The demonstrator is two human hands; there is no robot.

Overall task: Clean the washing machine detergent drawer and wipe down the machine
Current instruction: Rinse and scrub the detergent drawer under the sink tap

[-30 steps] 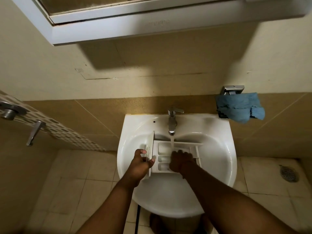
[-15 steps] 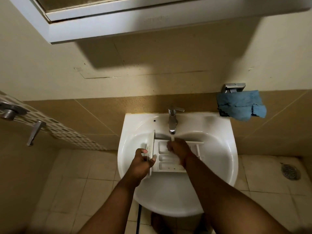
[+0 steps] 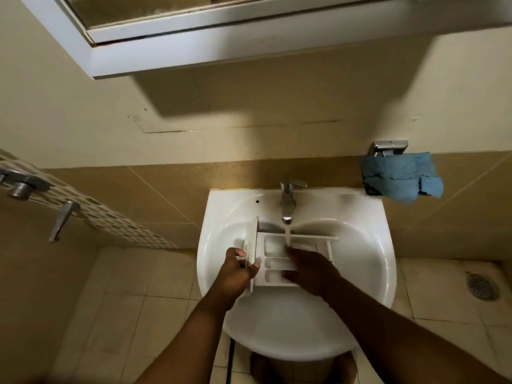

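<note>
A white detergent drawer (image 3: 274,246) with several compartments lies in the white sink (image 3: 368,261) under the running chrome tap (image 3: 288,200). My left hand (image 3: 239,268) grips the drawer's front panel at its left end, thumb on the inner side. My right hand (image 3: 307,266) lies over the drawer's compartments with its fingers down inside them; the water stream lands just past its fingertips. Whether the right hand holds anything is hidden.
A blue cloth (image 3: 401,177) hangs on a chrome holder (image 3: 389,147) on the wall right of the sink. A white cabinet (image 3: 221,37) juts out overhead. A door with metal handle (image 3: 62,220) is at left. A floor drain (image 3: 482,285) sits at right.
My right hand slid from the drawer's far end under the tap back toward me over the nearer compartments. The left hand kept its grip on the front panel.
</note>
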